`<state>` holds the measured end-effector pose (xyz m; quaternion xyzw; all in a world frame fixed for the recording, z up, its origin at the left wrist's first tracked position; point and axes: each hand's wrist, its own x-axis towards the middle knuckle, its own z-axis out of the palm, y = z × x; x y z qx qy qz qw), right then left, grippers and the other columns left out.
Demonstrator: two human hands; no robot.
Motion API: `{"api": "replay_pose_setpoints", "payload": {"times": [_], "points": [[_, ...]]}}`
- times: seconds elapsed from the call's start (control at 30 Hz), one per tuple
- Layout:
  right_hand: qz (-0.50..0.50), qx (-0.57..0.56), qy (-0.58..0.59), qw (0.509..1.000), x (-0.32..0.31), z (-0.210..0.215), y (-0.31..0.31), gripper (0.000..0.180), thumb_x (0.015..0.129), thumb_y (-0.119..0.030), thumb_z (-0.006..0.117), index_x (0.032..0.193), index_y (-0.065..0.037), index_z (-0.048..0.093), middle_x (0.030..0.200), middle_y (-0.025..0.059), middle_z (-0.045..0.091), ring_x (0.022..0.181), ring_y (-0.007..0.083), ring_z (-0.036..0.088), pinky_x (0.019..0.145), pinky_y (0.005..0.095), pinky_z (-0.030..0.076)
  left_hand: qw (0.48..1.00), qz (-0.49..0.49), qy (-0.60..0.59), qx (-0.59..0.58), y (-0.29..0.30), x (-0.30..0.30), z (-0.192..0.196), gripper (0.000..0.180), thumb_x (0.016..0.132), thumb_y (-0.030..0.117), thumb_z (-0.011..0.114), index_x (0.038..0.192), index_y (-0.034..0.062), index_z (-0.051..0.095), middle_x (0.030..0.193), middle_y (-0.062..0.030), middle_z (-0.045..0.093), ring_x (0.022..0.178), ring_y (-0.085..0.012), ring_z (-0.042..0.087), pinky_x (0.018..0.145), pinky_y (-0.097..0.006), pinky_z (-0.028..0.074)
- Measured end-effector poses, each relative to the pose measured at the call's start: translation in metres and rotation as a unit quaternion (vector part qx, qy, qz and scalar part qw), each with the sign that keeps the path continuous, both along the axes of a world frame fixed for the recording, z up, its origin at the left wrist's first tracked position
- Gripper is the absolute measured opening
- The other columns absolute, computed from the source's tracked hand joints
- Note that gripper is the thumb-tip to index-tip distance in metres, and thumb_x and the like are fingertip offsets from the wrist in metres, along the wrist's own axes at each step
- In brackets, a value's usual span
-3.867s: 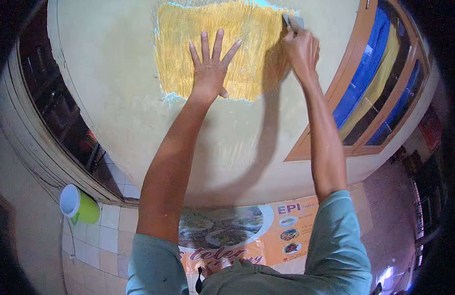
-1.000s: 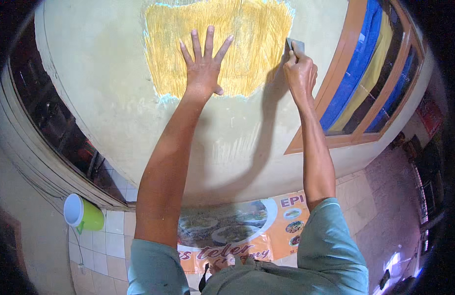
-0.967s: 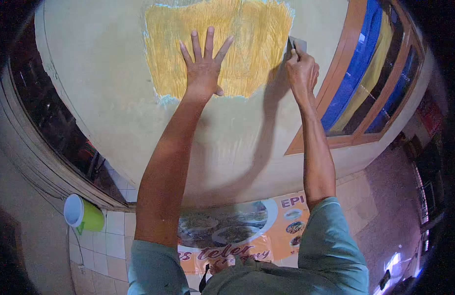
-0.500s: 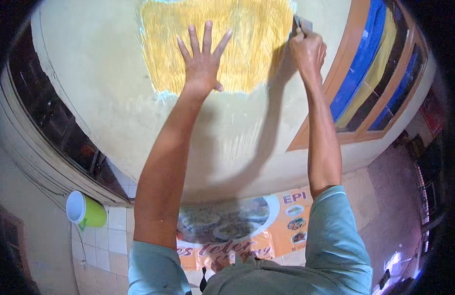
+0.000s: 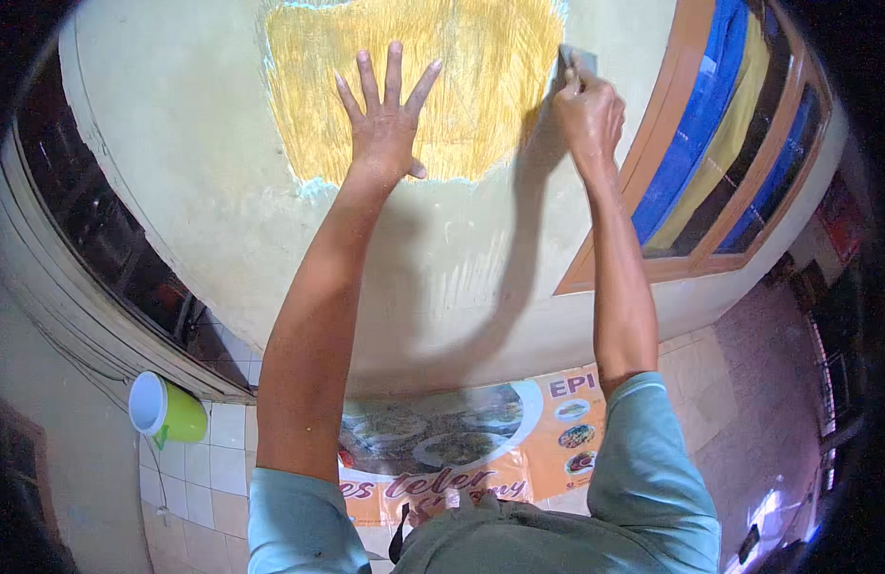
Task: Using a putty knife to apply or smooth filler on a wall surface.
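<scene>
Against the pale wall (image 5: 184, 182), I note the left hand (image 5: 380, 139) laid on the yellow patch (image 5: 481, 124), fingers fanned apart and holding nothing, presumably to brace the body. Right hand (image 5: 591, 117) has its fingers clamped on a flat grey scraper (image 5: 587, 63), close to the blade, likely for control; I place that tool at the patch's right edge, short of the window frame (image 5: 643, 167).
</scene>
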<state>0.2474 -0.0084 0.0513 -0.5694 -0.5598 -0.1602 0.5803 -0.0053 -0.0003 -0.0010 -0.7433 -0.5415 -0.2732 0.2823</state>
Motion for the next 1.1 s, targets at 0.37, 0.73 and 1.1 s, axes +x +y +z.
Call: {"api": "replay_pose_setpoints", "payload": {"times": [0.37,0.73,1.1], "points": [[-0.007,0.013,-0.009,1.000,0.010,0.000,0.009,0.035,0.096,-0.026,0.061,0.126,-0.015,0.076,0.098,0.0323,0.070,0.097,0.0516,0.070,0.083,0.0563,0.055,0.999,0.039,0.013,0.011,0.003,0.001,-0.002,0.165,0.039,0.042,0.104,0.169,0.0398,0.004,0.175,-0.0216,-0.010,0.156,-0.0583,-0.010,0.117,-0.082,0.002],[-0.002,-0.015,0.006,1.000,0.013,0.027,0.009,0.033,0.096,-0.023,0.058,0.113,-0.001,0.076,0.098,0.0345,0.072,0.098,0.0557,0.069,0.086,0.0604,0.055,0.999,0.044,0.018,0.010,0.002,0.001,-0.001,0.165,0.039,0.044,0.104,0.169,0.0377,0.004,0.175,-0.0218,-0.013,0.156,-0.0585,-0.010,0.117,-0.083,0.001],[0.037,-0.017,0.008,0.999,0.010,-0.014,0.000,0.039,0.098,-0.017,0.057,0.133,-0.013,0.072,0.099,0.0332,0.071,0.093,0.0524,0.071,0.082,0.0582,0.056,1.000,0.027,0.004,-0.008,0.003,0.005,0.003,0.165,0.040,0.039,0.106,0.170,0.0337,0.005,0.173,-0.0258,-0.018,0.153,-0.0609,-0.019,0.115,-0.083,-0.003]]}}
